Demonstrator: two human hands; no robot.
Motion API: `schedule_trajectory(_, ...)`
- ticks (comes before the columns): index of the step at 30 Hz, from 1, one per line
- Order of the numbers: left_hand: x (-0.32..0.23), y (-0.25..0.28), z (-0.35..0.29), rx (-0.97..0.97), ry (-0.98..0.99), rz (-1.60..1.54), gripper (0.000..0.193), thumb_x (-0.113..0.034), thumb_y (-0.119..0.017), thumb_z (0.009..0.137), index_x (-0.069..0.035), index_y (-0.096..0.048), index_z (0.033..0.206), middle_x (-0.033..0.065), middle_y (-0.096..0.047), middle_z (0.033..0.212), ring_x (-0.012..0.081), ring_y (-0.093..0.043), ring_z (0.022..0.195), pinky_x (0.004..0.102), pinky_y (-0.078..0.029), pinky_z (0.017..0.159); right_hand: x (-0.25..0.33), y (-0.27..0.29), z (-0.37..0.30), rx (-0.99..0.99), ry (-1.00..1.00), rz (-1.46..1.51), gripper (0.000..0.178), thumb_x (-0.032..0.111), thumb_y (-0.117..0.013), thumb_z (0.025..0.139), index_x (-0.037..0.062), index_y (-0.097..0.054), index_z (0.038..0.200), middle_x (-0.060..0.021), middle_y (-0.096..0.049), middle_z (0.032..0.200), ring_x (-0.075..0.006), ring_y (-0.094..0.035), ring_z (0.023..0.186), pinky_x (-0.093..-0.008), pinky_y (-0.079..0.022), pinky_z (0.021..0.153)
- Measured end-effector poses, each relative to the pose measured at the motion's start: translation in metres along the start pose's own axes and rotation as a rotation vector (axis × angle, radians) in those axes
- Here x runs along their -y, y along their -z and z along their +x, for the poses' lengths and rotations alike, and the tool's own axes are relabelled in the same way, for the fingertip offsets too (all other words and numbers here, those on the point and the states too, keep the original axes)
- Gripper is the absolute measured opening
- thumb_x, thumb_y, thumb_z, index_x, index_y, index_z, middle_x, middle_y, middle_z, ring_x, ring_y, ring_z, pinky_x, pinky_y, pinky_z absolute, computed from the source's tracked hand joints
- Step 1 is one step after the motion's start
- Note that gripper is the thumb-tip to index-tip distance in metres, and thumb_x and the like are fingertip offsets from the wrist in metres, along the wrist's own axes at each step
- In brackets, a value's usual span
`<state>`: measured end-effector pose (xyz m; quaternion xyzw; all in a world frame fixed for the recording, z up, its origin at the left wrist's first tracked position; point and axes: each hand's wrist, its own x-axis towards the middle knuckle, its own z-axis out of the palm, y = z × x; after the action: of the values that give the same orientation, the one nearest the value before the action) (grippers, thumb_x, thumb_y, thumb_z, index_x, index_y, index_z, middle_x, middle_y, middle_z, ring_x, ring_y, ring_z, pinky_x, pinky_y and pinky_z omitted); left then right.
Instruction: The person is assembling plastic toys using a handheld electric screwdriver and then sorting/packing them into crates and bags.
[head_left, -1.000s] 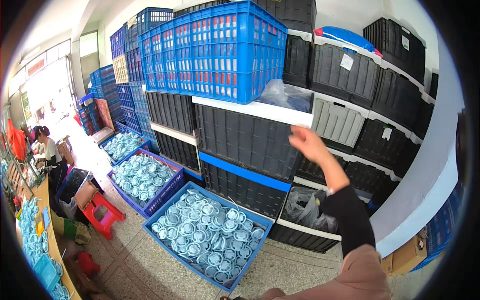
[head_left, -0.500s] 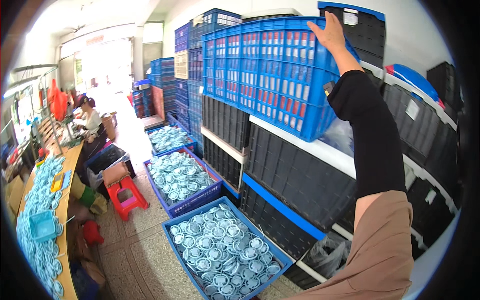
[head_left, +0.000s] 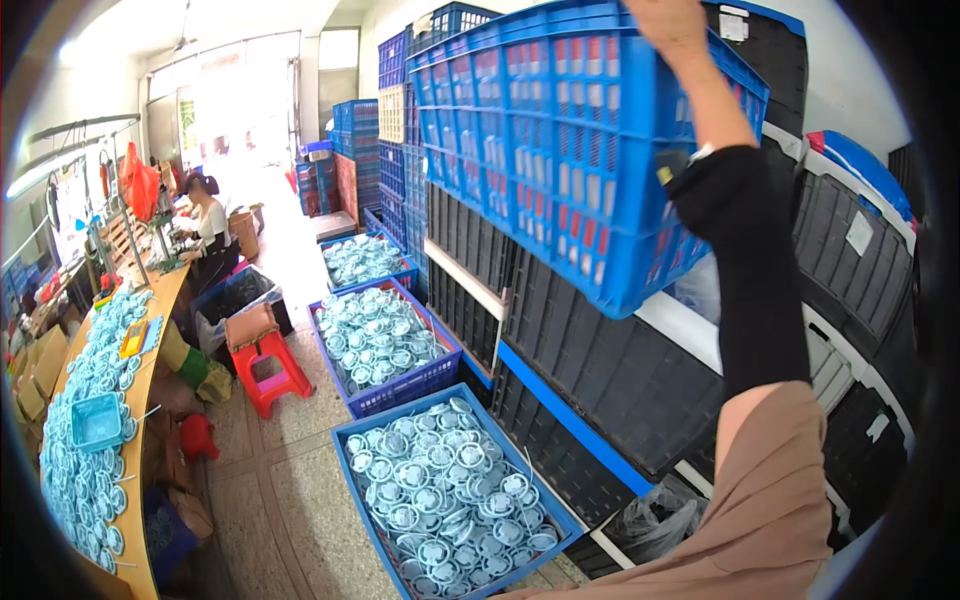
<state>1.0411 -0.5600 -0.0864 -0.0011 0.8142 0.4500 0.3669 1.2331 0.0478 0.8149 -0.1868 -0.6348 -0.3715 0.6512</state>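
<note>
A large blue slatted plastic crate, with red and white things showing through its openings, sits high on the stack at the right and looks tilted. My right hand grips its top rim near the closest corner; the fingertips run out of the picture at the top edge. A black sleeve covers the forearm. My left hand is not in view. Below the lifted crate stand black storage boxes with white and blue rims.
Blue bins of pale blue round plastic parts line the floor. Along the left runs a wooden workbench heaped with similar parts. A red stool stands between, and a person sits at the bench farther back. Stacked crates rise behind.
The blue crate's near end has come closer and tipped, with my right hand moving along with it, upward in the picture. The whole view has shifted slightly.
</note>
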Motion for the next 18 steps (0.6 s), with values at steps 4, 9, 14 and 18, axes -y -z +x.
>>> schedule_trajectory(4,-0.134,-0.011,0.019,-0.004,-0.085,-0.152,0.051,-0.034,-0.056,0.09,0.0,-0.049,0.128,0.019,-0.06,0.111,0.0324,-0.056,0.1,0.0413,-0.045,0.086,0.087,0.027,0.0,-0.058,0.128,0.036,0.041,0.042,-0.065,0.074,0.0021,-0.064,0.066,-0.0199,-0.062,0.068,-0.0365,-0.061,0.068,-0.0437,-0.048,0.063)
schedule_trajectory(9,-0.329,-0.051,0.042,0.108,-0.852,-0.109,0.038,-0.02,-0.055,0.09,0.007,-0.054,0.116,0.0161,-0.062,0.107,0.0239,-0.059,0.1,0.0339,-0.047,0.083,0.141,0.054,0.006,0.07,0.088,-0.009,0.045,0.05,-0.06,0.076,0.0056,-0.069,0.075,-0.0177,-0.067,0.081,-0.0289,-0.065,0.08,-0.041,-0.048,0.07)
schedule_trajectory(14,-0.624,-0.043,-0.109,0.571,-1.031,-0.386,0.074,-0.06,-0.037,0.092,-0.012,-0.021,0.146,0.0168,-0.032,0.142,0.0304,-0.034,0.129,0.0475,-0.032,0.101,0.205,0.1,-0.043,-0.098,0.255,0.222,0.026,0.031,-0.067,0.073,0.0064,-0.062,0.064,-0.012,-0.057,0.062,-0.0291,-0.057,0.064,-0.04,-0.041,0.064)
schedule_trajectory(18,-0.761,-0.031,-0.187,1.225,-1.003,-0.846,0.086,-0.075,-0.043,0.079,-0.008,-0.041,0.132,0.0179,-0.045,0.132,0.0348,-0.047,0.116,0.0535,-0.037,0.097,0.245,0.151,-0.122,-0.013,0.325,0.401,0.026,0.031,-0.07,0.072,0.0079,-0.057,0.071,-0.0061,-0.046,0.066,-0.0253,-0.047,0.065,-0.0381,-0.037,0.067)
